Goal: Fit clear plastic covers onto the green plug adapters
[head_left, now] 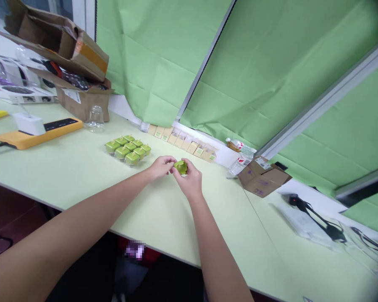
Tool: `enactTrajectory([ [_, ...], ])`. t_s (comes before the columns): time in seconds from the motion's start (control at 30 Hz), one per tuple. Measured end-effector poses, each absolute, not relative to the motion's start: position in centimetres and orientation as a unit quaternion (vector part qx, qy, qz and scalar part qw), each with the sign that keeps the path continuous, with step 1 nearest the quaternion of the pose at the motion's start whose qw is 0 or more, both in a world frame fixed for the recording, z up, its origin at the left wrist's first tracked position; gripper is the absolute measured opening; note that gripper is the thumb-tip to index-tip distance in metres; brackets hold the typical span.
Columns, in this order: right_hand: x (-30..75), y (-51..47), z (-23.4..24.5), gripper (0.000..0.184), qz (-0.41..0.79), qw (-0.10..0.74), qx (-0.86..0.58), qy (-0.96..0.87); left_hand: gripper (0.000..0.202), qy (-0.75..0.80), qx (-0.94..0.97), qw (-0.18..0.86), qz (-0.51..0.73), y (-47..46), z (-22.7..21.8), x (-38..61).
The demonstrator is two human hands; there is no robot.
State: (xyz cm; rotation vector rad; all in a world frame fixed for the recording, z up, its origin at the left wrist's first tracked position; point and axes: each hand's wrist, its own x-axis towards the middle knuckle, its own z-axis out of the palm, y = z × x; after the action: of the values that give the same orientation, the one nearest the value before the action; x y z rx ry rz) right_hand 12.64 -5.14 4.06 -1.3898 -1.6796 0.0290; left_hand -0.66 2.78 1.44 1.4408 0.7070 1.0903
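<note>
With our right hand [190,176], curled partly closed, we are holding a small green cup [180,168] to the right of the cluster of green-topped pieces [130,146]. Our left hand [161,167] is bending its fingers beside the cup, on the cluster's side; whether it is gripping, we cannot tell.

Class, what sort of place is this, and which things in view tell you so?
Probably an indoor workroom: a long pale table bears an orange power strip and opened cardboard boxes.
</note>
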Motion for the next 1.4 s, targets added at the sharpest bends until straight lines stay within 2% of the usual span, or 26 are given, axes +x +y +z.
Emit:
enactTrajectory([
  [0.23,12.4,-5.1,3.9,0.048,-0.037,0.483,-0.571,-0.663,0.033,0.2,0.479,0.745,0.42,1.8,2.1,-1.4],
  [0.37,12.3,-5.1,3.9,0.049,-0.016,0.495,-0.546,-0.676,0.033,0.179,0.477,0.757,0.41,1.8,2.1,-1.4],
  [0.5,15.0,-4.4,4.0,0.044,-0.005,0.479,-0.581,-0.658,0.035,0.236,0.442,0.733,0.459,2.6,1.8,-1.3],
  [0.57,17.4,-4.0,3.7,0.039,-0.009,0.425,-0.662,-0.618,0.036,0.271,0.419,0.722,0.48,3.0,1.6,-1.3],
  [0.63,19.6,-3.7,3.2,0.032,0.004,0.334,-0.719,-0.609,0.036,0.286,0.414,0.716,0.484,3.2,1.6,-1.3],
  [0.73,21.2,-3.6,2.5,0.016,0.066,0.249,-0.735,-0.628,0.035,0.286,0.429,0.71,0.479,3.2,1.5,-1.4],
  [0.8,21.0,-3.5,2.6,0.012,0.083,0.272,-0.72,-0.633,0.034,0.289,0.435,0.706,0.478,3.2,1.5,-1.4],
  [0.9,20.3,-3.4,3.2,0.023,0.125,0.412,-0.69,-0.582,0.034,0.301,0.427,0.702,0.483,3.3,1.4,-1.4],
  [0.97,19.9,-3.2,3.7,0.029,0.204,0.512,-0.657,-0.514,0.032,0.308,0.424,0.702,0.483,3.4,1.4,-1.4],
  [1.03,19.7,-3.1,3.9,0.029,0.295,0.57,-0.609,-0.467,0.032,0.315,0.43,0.699,0.478,3.5,1.3,-1.3],
  [1.17,19.0,-3.2,3.8,0.026,0.393,0.602,-0.527,-0.454,0.034,0.322,0.466,0.682,0.463,3.2,1.3,-1.2],
  [1.4,16.7,-3.6,3.9,0.026,0.436,0.57,-0.496,-0.489,0.038,0.322,0.504,0.664,0.449,2.9,1.3,-1.1],
])
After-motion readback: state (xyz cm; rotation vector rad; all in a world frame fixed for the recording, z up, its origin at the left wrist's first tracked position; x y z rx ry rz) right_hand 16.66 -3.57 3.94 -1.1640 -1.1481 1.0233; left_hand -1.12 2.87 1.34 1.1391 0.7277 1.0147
